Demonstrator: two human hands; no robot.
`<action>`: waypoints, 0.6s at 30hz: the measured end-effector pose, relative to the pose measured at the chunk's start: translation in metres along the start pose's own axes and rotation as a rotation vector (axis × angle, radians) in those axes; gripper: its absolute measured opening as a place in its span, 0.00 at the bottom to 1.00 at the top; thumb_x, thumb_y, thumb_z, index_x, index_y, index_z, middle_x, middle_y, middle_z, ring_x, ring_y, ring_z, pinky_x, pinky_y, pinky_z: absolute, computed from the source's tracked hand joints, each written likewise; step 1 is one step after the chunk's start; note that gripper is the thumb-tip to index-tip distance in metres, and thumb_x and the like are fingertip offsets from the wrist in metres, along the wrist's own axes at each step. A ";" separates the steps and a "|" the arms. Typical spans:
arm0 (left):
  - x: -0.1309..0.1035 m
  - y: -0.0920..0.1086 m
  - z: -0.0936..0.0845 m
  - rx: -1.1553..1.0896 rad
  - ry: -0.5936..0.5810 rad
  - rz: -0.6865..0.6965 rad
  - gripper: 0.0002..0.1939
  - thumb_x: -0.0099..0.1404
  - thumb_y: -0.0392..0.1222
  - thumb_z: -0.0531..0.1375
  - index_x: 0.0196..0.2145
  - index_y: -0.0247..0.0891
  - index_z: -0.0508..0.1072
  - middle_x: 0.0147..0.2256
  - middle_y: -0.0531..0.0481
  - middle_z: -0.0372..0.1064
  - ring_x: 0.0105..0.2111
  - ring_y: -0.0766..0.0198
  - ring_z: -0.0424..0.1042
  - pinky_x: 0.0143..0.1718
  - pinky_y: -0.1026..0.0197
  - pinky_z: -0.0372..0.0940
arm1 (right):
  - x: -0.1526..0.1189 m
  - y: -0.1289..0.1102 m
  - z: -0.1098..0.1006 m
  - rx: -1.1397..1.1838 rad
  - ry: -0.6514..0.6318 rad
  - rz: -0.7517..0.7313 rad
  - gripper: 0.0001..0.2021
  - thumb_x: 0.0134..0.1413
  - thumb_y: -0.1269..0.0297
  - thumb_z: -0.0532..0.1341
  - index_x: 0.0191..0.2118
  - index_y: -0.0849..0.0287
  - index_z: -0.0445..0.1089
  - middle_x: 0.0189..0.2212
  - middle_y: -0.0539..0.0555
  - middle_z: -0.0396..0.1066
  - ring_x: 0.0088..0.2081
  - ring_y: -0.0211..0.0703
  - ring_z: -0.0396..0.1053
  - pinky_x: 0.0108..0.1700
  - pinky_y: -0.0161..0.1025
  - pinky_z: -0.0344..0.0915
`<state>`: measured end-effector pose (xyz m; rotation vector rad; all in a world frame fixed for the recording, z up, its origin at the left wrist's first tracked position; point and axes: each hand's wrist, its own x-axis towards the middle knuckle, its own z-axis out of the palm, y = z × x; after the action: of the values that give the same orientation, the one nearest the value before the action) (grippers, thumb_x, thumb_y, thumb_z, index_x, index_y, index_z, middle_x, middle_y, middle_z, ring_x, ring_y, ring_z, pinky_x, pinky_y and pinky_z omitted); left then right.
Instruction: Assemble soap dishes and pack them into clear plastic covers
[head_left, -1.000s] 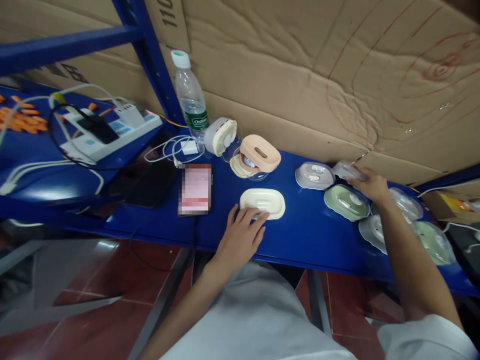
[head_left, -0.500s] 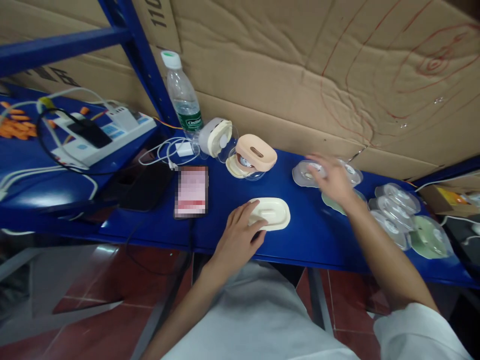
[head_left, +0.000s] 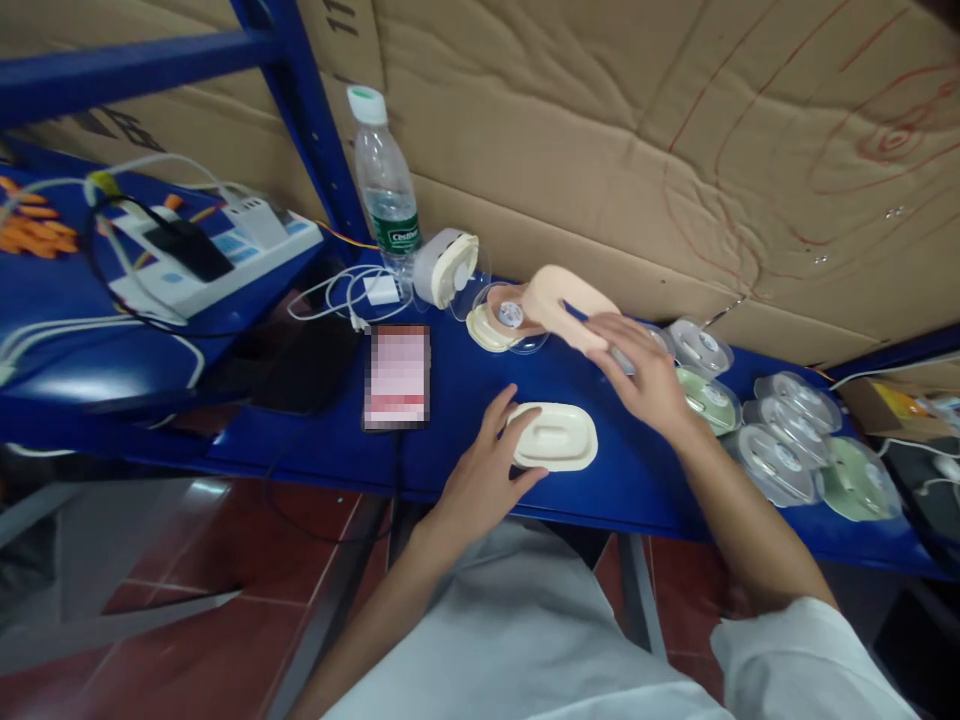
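Note:
My right hand (head_left: 637, 370) grips the right end of a peach oval cover (head_left: 559, 300) with a slot in it, held tilted above the table. Below its left end, a peach piece with a round label (head_left: 510, 314) rests by a cream part and clear plastic. A cream oval tray (head_left: 559, 437) lies on the blue table near the front edge. Around the tray's left end is my left hand (head_left: 491, 470), fingers apart; whether they touch the rim I cannot tell.
A water bottle (head_left: 390, 200), a white-and-cream piece (head_left: 446, 268) and a phone (head_left: 397, 377) are at the left. Several clear packages (head_left: 776, 465) and green ones (head_left: 859, 480) lie at the right. A power strip (head_left: 217, 280) with cables sits far left.
My right hand has moved left from the clear packages and taken hold of the peach cover, which is now lifted off the labelled piece. My left hand's fingers have spread beside the tray.

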<state>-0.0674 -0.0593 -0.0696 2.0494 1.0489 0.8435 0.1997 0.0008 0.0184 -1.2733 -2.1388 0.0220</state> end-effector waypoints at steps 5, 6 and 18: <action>0.004 0.001 -0.002 -0.036 0.028 -0.029 0.56 0.64 0.34 0.73 0.77 0.55 0.45 0.78 0.37 0.36 0.75 0.42 0.55 0.68 0.42 0.68 | -0.090 -0.026 -0.011 0.086 -0.196 0.009 0.23 0.72 0.64 0.61 0.69 0.45 0.68 0.63 0.56 0.75 0.68 0.56 0.69 0.70 0.65 0.66; 0.004 0.000 -0.002 -0.023 0.010 -0.018 0.55 0.65 0.34 0.72 0.77 0.55 0.45 0.78 0.38 0.37 0.76 0.43 0.53 0.68 0.42 0.67 | -0.102 -0.030 -0.006 0.103 -0.230 0.005 0.25 0.72 0.65 0.61 0.70 0.44 0.66 0.63 0.56 0.74 0.68 0.56 0.68 0.71 0.65 0.66; 0.002 -0.011 0.007 0.199 0.028 0.165 0.40 0.70 0.43 0.69 0.74 0.47 0.58 0.77 0.33 0.48 0.77 0.45 0.50 0.73 0.35 0.56 | -0.116 -0.027 0.024 -0.038 -0.287 -0.188 0.29 0.72 0.66 0.62 0.74 0.49 0.60 0.65 0.59 0.73 0.72 0.55 0.63 0.75 0.67 0.59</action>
<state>-0.0660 -0.0547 -0.0815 2.3233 1.0237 0.8826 0.2034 -0.0984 -0.0517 -1.1411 -2.5084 0.0909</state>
